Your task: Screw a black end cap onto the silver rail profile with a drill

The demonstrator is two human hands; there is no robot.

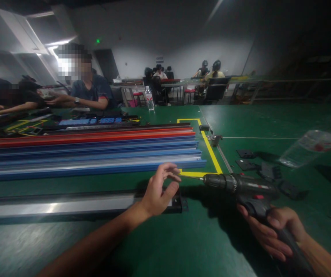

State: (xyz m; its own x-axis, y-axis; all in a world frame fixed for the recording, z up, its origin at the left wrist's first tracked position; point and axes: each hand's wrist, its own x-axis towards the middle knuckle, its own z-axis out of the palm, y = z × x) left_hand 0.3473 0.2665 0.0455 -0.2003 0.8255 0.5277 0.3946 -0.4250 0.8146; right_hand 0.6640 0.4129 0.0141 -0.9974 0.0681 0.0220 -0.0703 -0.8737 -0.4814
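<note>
My right hand (272,231) is wrapped round the grip of a black power drill (243,186), whose long thin bit points left. At the bit's tip is my left hand (161,190), its fingers curled and the thumb apart from them. Whether a small item sits between those fingers is too blurred to tell. Below that hand, a black rail with a silver face (67,204) lies across the green table, its black end piece (184,204) just to the right of the hand.
Blue rails (96,157) and red rails (96,134) lie beyond, near yellow tape (211,154). Black plastic parts (266,171) and a tilted clear bottle (312,148) are at the right. Another bottle (149,99) stands at the back. A person (92,90) sits opposite.
</note>
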